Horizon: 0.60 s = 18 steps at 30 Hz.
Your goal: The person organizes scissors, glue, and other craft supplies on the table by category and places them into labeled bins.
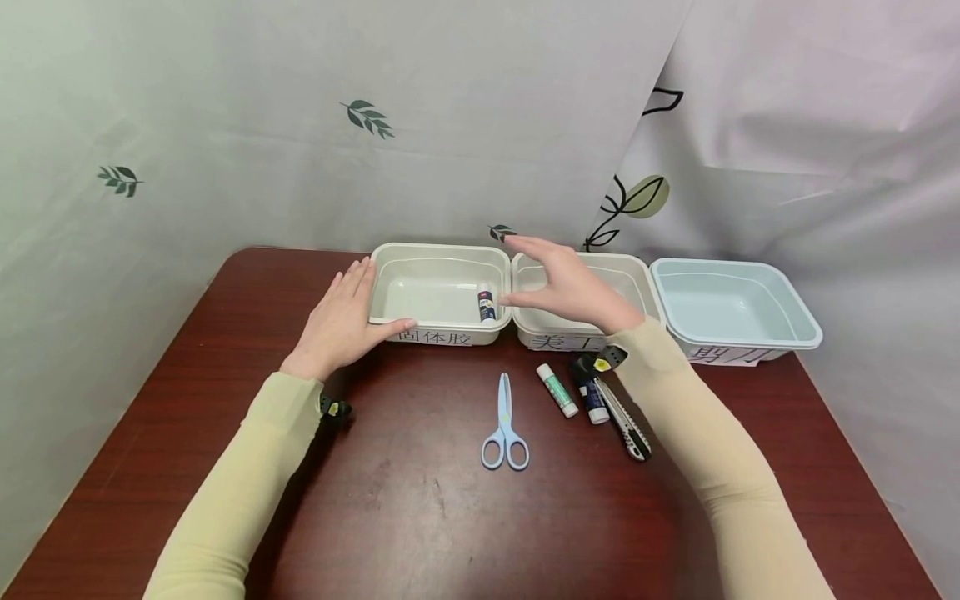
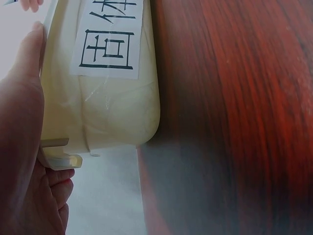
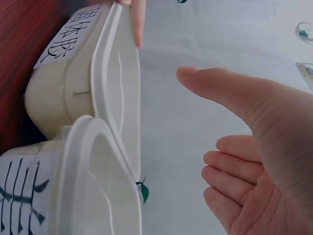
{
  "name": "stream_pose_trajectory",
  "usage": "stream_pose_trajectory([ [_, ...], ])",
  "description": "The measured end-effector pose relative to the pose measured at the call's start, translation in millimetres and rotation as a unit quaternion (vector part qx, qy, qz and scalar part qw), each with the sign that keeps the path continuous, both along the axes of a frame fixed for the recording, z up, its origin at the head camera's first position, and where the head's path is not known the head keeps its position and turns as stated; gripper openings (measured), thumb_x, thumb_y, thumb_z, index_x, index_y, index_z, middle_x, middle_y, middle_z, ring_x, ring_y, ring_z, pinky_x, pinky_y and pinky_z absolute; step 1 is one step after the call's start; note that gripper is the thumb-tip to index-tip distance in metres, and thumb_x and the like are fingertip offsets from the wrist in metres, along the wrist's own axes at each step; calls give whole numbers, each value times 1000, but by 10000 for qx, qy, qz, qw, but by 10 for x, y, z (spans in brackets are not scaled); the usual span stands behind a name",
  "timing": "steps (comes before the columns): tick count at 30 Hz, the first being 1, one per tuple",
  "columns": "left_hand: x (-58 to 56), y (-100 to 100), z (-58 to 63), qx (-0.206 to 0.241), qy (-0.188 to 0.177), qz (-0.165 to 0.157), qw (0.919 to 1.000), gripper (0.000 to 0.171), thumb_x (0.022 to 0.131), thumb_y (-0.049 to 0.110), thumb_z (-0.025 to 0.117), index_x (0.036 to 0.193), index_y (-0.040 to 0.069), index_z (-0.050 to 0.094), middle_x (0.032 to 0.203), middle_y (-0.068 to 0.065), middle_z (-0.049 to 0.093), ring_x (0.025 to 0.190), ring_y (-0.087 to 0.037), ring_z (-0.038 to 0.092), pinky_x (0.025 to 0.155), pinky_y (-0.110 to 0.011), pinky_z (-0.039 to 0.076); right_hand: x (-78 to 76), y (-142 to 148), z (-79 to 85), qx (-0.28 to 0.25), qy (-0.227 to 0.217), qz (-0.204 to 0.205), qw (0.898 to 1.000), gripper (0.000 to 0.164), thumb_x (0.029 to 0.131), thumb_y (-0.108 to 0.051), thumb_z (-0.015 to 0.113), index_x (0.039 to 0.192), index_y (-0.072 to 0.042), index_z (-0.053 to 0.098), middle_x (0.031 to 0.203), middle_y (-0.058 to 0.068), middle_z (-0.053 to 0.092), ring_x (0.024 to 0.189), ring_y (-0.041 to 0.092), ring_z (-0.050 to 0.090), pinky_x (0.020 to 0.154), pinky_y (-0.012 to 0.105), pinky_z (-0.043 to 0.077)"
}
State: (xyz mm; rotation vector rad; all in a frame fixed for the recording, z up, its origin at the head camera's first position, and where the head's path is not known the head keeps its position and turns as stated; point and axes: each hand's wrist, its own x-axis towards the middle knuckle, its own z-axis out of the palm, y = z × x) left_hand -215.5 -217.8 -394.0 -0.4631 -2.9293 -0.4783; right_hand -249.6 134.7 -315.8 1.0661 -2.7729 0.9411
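My left hand (image 1: 339, 321) lies against the left corner of a cream plastic bin (image 1: 427, 321), its fingers straight along the side and its thumb at the front rim. In the left wrist view the thumb (image 2: 29, 51) runs along that rim. A dark blue glue stick (image 1: 487, 307) is inside this bin, near its right end. Over the middle cream bin (image 1: 645, 287) my right hand (image 1: 566, 285) is held with thumb and fingers spread. In the right wrist view nothing lies between the right hand's thumb and fingers (image 3: 230, 171).
A light blue bin (image 1: 738, 304) stands at the right of the row; all three bins carry paper labels. In front lie blue scissors (image 1: 505, 429), a green-and-white glue stick (image 1: 557, 390), another dark blue glue stick (image 1: 595, 403) and a utility knife (image 1: 628, 429). A patterned curtain (image 1: 285, 150) hangs behind.
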Motion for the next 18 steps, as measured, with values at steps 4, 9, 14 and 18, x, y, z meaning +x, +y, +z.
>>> stream_pose_trajectory([
  [4,-7,-2,-5,-41,15,11,10000,120,87,79,55,159,-8,15,165,-25,18,153,-36,15,124,-45,8,64,62,51,21,160,9,9999,85,84,-31,87,152,-1,45,154,12,47,142,25,41,117,38,32],
  [9,-6,-2,-7,-48,25,9,10000,120,87,79,55,159,-8,15,165,-25,18,153,-36,15,124,-47,9,138,146,102,-12,286,62,9996,85,84,-29,87,153,-2,46,154,12,47,142,25,41,117,39,32],
  [14,-3,2,-7,-24,-8,6,10000,120,87,79,55,159,-7,14,165,-24,17,153,-36,14,124,-45,8,205,240,135,-77,376,125,9992,84,83,-27,88,153,-5,47,153,10,48,141,23,42,116,41,35],
  [18,-3,4,-5,-26,6,-2,10000,120,87,79,55,159,-7,14,165,-24,17,153,-36,14,124,-45,7,257,316,143,-25,377,73,9993,85,81,-27,89,153,-7,47,153,8,48,140,22,43,114,43,37],
])
